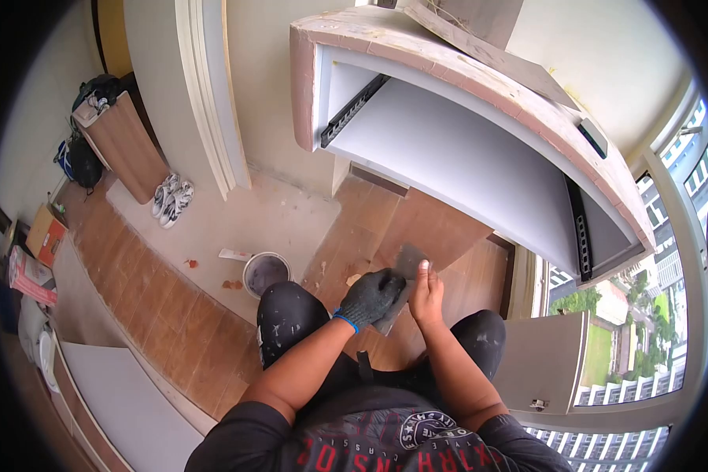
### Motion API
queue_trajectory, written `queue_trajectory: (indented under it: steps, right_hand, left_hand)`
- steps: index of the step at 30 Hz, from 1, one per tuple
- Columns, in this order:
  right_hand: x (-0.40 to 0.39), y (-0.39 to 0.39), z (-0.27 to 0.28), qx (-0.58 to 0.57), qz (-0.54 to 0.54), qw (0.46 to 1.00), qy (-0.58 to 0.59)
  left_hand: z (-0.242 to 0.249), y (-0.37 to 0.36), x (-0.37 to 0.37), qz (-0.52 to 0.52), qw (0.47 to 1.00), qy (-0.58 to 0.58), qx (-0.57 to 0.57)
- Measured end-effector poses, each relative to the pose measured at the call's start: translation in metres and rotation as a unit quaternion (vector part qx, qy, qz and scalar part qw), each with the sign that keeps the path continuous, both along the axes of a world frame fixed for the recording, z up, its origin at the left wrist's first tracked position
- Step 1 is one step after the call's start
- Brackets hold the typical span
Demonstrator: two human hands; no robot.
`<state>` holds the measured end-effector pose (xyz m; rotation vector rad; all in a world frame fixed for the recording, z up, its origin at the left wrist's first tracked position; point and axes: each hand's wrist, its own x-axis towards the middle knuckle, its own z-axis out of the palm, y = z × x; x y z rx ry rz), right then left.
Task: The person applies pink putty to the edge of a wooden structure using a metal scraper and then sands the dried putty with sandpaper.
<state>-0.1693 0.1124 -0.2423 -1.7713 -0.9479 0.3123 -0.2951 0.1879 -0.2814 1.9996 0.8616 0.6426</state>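
Between my knees, both hands meet around a flat grey sheet-like tool (392, 315), whose far end shows above my fingers. My left hand (371, 300) wears a dark grey glove with a blue cuff, its fingers closed on the tool. My bare right hand (425, 294) grips the tool from the other side, thumb up near its upper end. The tool's handle, if any, is hidden. A round bucket (267, 275) with grey content stands on the floor by my left knee.
Ahead hangs a curved cabinet (448, 145) with an open bay and black drawer rails. A dark phone-like object (592, 138) lies on its edge. White-and-black shoes (172, 200) and a wooden box-like cabinet (124, 148) stand left. A window is at right.
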Motion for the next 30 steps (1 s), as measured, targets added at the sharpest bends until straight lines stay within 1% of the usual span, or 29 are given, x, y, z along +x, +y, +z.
queue_trajectory:
  steps: [2,3,4,5,7,8,9,10,13,14,17,20,22,24,26,27,28,29,30]
  right_hand:
    - [0.004,-0.003,0.007,-0.015,-0.031,0.998,-0.045]
    - [0.004,-0.007,0.011,-0.026,-0.046,0.996,-0.067]
    - [0.005,-0.013,0.014,-0.059,-0.028,0.988,-0.142]
    - [-0.001,-0.015,0.017,-0.044,0.001,0.983,-0.180]
    - [-0.030,-0.019,0.030,-0.017,0.057,0.965,-0.255]
    - [-0.040,-0.019,0.028,-0.068,0.085,0.959,-0.261]
    - [-0.048,-0.012,0.020,-0.052,0.099,0.952,-0.286]
    - [-0.049,-0.007,0.015,-0.058,0.098,0.951,-0.288]
    - [-0.045,0.006,0.010,-0.050,0.094,0.956,-0.274]
    - [-0.045,0.008,0.010,-0.041,0.093,0.959,-0.266]
    - [-0.043,0.015,0.016,-0.090,0.076,0.969,-0.218]
    - [-0.041,0.017,0.014,-0.076,0.058,0.976,-0.198]
    - [-0.032,0.020,0.006,-0.093,0.044,0.972,-0.210]
    - [-0.019,0.021,0.007,-0.103,0.047,0.972,-0.206]
    - [-0.005,0.020,0.012,-0.111,0.068,0.974,-0.184]
    - [-0.009,0.018,0.013,-0.093,0.081,0.971,-0.207]
    - [-0.017,0.014,0.015,-0.076,0.093,0.966,-0.230]
    - [-0.025,0.012,0.018,-0.060,0.104,0.960,-0.253]
    - [-0.033,0.012,0.021,-0.050,0.113,0.959,-0.257]
  left_hand:
    - [-0.010,0.008,-0.001,0.080,0.990,-0.065,-0.095]
    - [-0.017,0.017,-0.003,0.126,0.976,-0.098,-0.146]
    - [-0.026,0.031,-0.004,0.170,0.959,-0.151,-0.168]
    - [-0.038,0.036,-0.004,0.133,0.976,-0.117,-0.129]
    - [-0.039,0.042,-0.009,0.062,0.995,-0.059,-0.043]
    - [-0.044,0.040,-0.004,-0.028,0.990,0.069,0.122]
    - [-0.045,0.039,-0.002,-0.066,0.974,0.107,0.187]
    - [-0.044,0.038,0.000,-0.102,0.952,0.138,0.253]
    - [-0.047,0.031,-0.001,-0.054,0.987,-0.025,0.152]
    - [-0.048,0.035,-0.001,-0.071,0.986,-0.015,0.149]
    - [-0.041,0.030,-0.003,-0.055,0.974,-0.065,0.210]
    - [-0.033,0.026,-0.003,-0.078,0.982,-0.101,0.140]
    - [-0.034,0.020,-0.001,-0.087,0.976,-0.108,0.167]
    - [-0.030,0.014,-0.001,-0.079,0.984,-0.118,0.110]
    - [0.001,0.003,-0.009,-0.051,0.990,-0.129,-0.037]
    - [-0.013,0.009,-0.006,-0.061,0.993,-0.071,0.077]
    - [-0.029,0.018,-0.002,-0.072,0.979,-0.013,0.189]
    - [-0.045,0.022,0.002,-0.082,0.975,-0.007,0.206]
    - [-0.046,0.025,0.004,-0.092,0.970,-0.002,0.223]
